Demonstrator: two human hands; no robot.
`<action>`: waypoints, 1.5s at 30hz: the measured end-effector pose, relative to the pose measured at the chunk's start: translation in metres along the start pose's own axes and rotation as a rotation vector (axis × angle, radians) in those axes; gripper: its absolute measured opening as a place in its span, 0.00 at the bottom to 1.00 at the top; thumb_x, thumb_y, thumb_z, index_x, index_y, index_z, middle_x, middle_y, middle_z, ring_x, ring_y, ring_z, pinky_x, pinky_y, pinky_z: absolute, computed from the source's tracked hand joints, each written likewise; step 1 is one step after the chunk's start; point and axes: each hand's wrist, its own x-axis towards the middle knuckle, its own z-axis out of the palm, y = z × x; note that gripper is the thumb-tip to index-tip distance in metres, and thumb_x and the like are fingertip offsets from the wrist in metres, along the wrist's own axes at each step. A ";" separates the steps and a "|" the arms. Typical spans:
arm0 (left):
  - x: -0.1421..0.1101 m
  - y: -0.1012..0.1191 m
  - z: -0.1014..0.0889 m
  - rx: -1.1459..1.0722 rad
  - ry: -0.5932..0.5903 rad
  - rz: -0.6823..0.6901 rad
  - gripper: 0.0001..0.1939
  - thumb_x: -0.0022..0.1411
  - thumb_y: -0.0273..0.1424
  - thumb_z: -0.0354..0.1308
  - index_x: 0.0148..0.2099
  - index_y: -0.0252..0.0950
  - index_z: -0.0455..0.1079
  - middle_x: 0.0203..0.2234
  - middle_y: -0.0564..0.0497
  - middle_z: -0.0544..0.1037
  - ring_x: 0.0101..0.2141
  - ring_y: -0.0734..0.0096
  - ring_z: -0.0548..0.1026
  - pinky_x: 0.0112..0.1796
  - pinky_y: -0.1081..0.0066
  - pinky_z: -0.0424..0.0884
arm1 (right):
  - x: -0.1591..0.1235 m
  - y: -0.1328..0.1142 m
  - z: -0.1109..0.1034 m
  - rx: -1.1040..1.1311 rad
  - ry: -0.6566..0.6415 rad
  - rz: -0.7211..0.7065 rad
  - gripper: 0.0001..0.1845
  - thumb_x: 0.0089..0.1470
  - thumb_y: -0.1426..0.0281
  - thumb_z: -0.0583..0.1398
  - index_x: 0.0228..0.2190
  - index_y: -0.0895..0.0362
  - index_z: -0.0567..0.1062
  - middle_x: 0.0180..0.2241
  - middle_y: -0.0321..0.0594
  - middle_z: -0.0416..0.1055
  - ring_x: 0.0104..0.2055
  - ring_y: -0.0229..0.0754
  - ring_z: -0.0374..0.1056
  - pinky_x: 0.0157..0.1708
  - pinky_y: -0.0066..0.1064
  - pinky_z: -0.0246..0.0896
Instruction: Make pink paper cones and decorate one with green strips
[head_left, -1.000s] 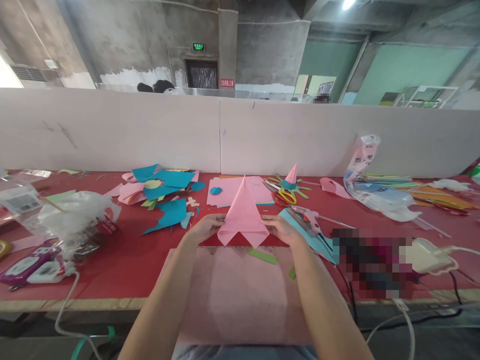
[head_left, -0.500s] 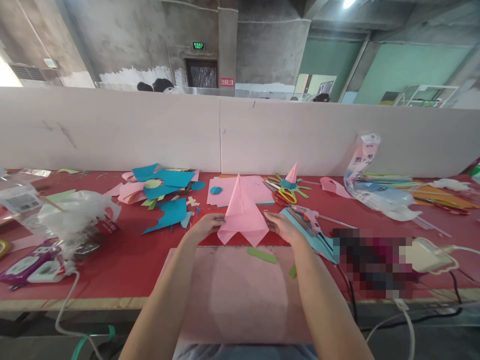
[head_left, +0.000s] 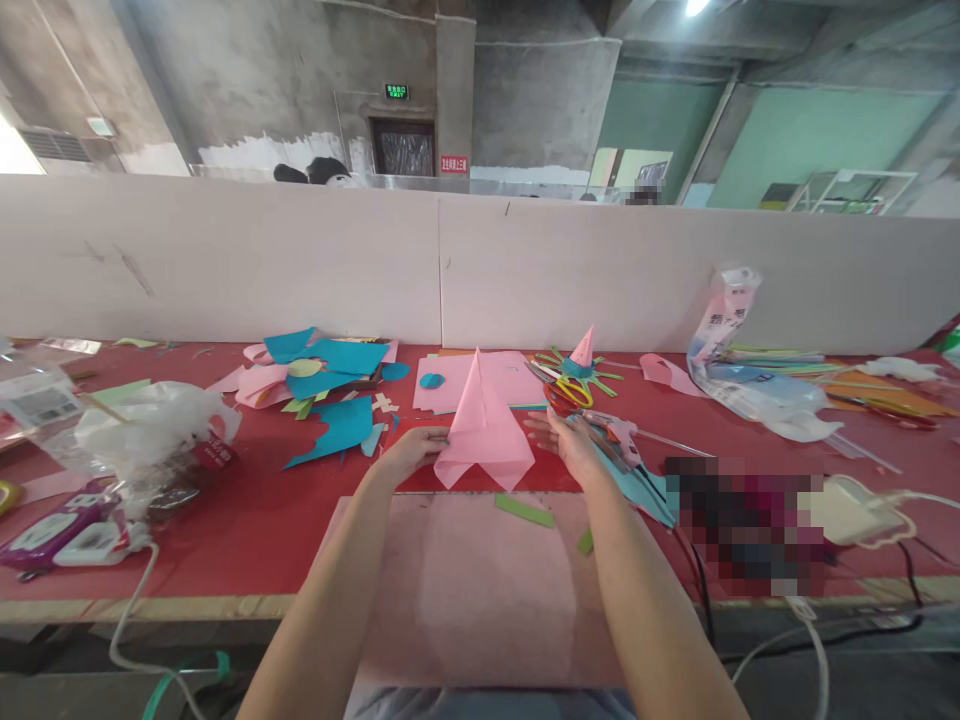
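Note:
A pink paper cone (head_left: 484, 425) stands point up in front of me, its lower edge flaring into loose corners. My left hand (head_left: 411, 453) is at its left side, fingertips closed on the edge of the paper. To the right, my right hand (head_left: 568, 440) is apart from the cone, open, fingers stretched toward it. Just beyond that hand lie scissors (head_left: 574, 393) with yellow and red handles and a pink hot glue gun (head_left: 616, 432). A small finished-looking pink cone (head_left: 583, 348) with a blue band and green strips stands behind them.
Blue and pink paper scraps (head_left: 337, 372) lie at the back left. A pink sheet stack (head_left: 521, 370) is behind the cone. Green strips (head_left: 525, 510) rest on the pink board (head_left: 495, 600) nearest me. Plastic bags (head_left: 142, 430) sit left; cables hang right. A white partition (head_left: 315, 260) closes the back.
The cone's tip has shifted slightly left. My right hand has let go of the paper and moved right and a little away from me. My left hand has stayed at the cone.

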 end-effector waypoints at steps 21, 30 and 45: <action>0.001 -0.002 -0.001 -0.012 -0.008 0.002 0.23 0.46 0.31 0.63 0.47 0.33 0.71 0.44 0.42 0.74 0.43 0.57 0.73 0.47 0.61 0.65 | -0.001 0.004 0.001 -0.089 0.100 -0.074 0.24 0.43 0.50 0.59 0.32 0.59 0.77 0.26 0.44 0.75 0.29 0.40 0.71 0.25 0.25 0.63; 0.003 -0.005 -0.003 -0.012 -0.008 0.011 0.24 0.45 0.31 0.64 0.47 0.32 0.71 0.44 0.42 0.74 0.43 0.56 0.72 0.47 0.61 0.65 | 0.002 0.007 0.003 -0.166 0.198 -0.219 0.24 0.42 0.48 0.58 0.21 0.57 0.75 0.11 0.34 0.65 0.17 0.35 0.62 0.22 0.27 0.58; 0.003 -0.005 0.000 -0.002 -0.030 0.005 0.24 0.45 0.32 0.63 0.47 0.33 0.71 0.44 0.42 0.74 0.43 0.57 0.73 0.46 0.60 0.65 | -0.015 -0.011 0.021 -0.450 0.022 -0.191 0.22 0.46 0.51 0.55 0.33 0.55 0.75 0.39 0.40 0.73 0.44 0.46 0.66 0.43 0.33 0.58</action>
